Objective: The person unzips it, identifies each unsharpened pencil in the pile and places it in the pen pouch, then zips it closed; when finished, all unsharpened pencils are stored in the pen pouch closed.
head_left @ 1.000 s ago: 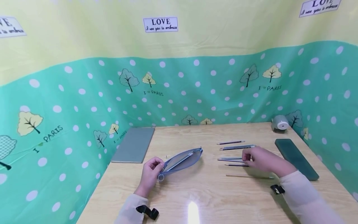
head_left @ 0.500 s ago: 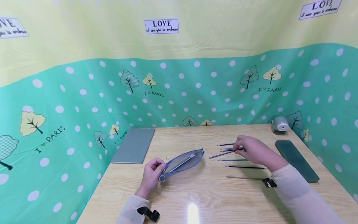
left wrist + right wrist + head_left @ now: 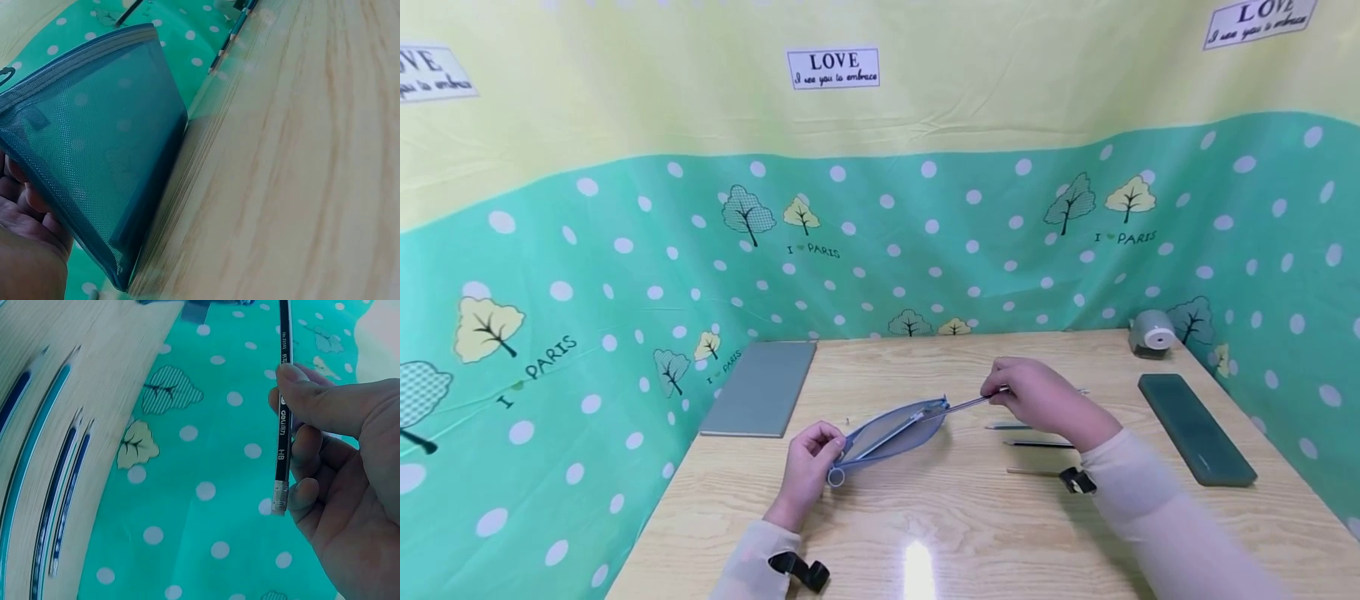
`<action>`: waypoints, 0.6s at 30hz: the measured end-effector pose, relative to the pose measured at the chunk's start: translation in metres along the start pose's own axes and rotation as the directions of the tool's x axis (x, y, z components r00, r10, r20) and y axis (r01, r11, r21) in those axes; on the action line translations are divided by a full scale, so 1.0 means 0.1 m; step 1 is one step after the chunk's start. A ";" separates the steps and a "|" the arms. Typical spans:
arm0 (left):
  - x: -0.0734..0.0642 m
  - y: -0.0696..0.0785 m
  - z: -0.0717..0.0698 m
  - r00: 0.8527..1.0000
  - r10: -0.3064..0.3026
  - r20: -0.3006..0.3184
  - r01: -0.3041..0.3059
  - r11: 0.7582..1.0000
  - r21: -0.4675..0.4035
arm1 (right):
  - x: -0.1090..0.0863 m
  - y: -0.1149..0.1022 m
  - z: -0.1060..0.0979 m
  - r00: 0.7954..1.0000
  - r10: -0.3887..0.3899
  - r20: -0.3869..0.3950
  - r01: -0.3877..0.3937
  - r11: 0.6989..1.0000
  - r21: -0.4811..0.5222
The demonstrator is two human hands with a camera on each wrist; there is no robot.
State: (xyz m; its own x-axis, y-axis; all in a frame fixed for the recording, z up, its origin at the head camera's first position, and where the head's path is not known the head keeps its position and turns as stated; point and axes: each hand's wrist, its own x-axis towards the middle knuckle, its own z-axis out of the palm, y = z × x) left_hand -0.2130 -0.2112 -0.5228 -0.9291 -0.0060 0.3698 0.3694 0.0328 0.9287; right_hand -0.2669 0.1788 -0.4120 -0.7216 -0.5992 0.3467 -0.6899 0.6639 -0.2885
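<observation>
My left hand (image 3: 808, 467) grips the near-left corner of a blue mesh zip pouch (image 3: 106, 119), whose mouth gapes at the top. A long, pale, slim item (image 3: 891, 435) lies inside it. My right hand (image 3: 1037, 396) pinches a dark HB pencil (image 3: 284, 425) near its eraser end between thumb and fingers. In the head view, the pencil's other end is at the right end of the pouch's mouth. A light blue pencil (image 3: 1007, 427), a dark pencil (image 3: 1037, 444) and a plain wood-coloured stick (image 3: 1030, 472) lie on the table below my right hand and forearm.
A grey notebook (image 3: 760, 389) lies at the back left. To the right are a flat dark green case (image 3: 1195, 429) and a pencil sharpener (image 3: 1150, 333). More pencils (image 3: 56, 506) lie on the wooden table. Patterned cloth (image 3: 850, 233) hangs behind.
My right hand has picked up the dark pencil from the table and carried it left to the pouch's mouth. My left hand and the pouch have hardly moved.
</observation>
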 end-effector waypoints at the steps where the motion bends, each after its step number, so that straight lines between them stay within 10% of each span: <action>1: 0.00 0.00 0.00 1.000 0.003 0.001 -0.003 1.000 0.001 | 0.02 -0.01 0.01 1.000 0.006 0.003 -0.006 1.000 0.009; 18: 0.00 0.01 0.01 1.000 -0.013 0.006 0.013 0.999 -0.035 | 0.27 -0.33 0.26 0.994 -0.089 -0.057 0.088 0.996 -0.020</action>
State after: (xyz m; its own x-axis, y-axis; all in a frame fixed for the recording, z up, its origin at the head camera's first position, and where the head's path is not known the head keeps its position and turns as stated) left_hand -0.2125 -0.2100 -0.5218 -0.9338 -0.0006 0.3579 0.3579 -0.0028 0.9338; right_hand -0.2653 0.1290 -0.4160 -0.6531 -0.6294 0.4210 -0.7492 0.6178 -0.2386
